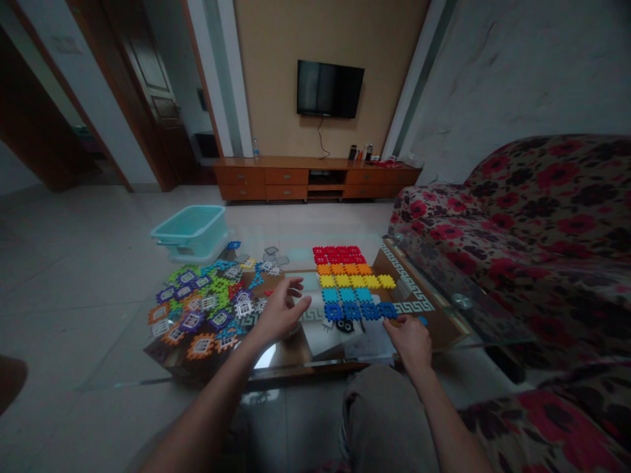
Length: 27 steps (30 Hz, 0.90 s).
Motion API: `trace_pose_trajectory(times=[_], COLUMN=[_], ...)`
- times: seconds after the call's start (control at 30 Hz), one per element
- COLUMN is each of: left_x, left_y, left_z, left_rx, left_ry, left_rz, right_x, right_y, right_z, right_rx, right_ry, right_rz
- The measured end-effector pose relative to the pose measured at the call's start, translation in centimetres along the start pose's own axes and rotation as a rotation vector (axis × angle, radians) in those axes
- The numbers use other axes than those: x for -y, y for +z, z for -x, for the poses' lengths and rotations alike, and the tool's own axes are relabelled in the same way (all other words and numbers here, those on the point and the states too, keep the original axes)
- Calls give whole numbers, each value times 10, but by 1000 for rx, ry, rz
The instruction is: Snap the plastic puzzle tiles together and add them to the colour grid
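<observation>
My left hand (286, 307) hovers over the middle of the glass table, fingers apart and nothing in them. At the right end of the dark blue row, my right hand (410, 339) has its fingertips closed on the near edge of a dark blue interlocking tile (388, 310). Beyond that row lie joined rows of light blue tiles (346, 295), yellow tiles (355, 281), orange tiles (344, 269) and red tiles (338, 255). To the left of my left hand spreads a loose pile of mixed tiles (192, 320) in purple, orange, green, blue and white.
A turquoise plastic bin (197, 230) stands at the table's far left corner. Grey tiles (276, 257) lie near the far edge of the glass table (296, 246). A flowered sofa (497, 217) flanks the right side. A low wooden cabinet (286, 176) stands against the far wall.
</observation>
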<state>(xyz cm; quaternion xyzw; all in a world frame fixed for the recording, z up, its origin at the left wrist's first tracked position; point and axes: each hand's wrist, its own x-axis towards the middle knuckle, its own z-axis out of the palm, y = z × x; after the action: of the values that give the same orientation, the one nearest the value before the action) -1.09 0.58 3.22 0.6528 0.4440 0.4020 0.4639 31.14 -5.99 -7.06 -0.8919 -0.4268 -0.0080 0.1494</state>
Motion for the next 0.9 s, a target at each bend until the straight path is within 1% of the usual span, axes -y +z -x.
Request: trace_pose_trajectory(times=[0.3, 0.6, 0.9], left_x=[0, 3, 1], left_y=[-1, -1, -1], left_z=[0, -1, 0], left_rx=[-2, 13, 13], left_ry=[8, 13, 21], left_rz=[-18, -26, -39], right_x=[2, 1, -1], right_y=[-3, -2, 1], right_z=[0, 0, -1], right_rx=[28, 25, -5], right_ry=[7, 16, 3], right_rz=[9, 1, -16])
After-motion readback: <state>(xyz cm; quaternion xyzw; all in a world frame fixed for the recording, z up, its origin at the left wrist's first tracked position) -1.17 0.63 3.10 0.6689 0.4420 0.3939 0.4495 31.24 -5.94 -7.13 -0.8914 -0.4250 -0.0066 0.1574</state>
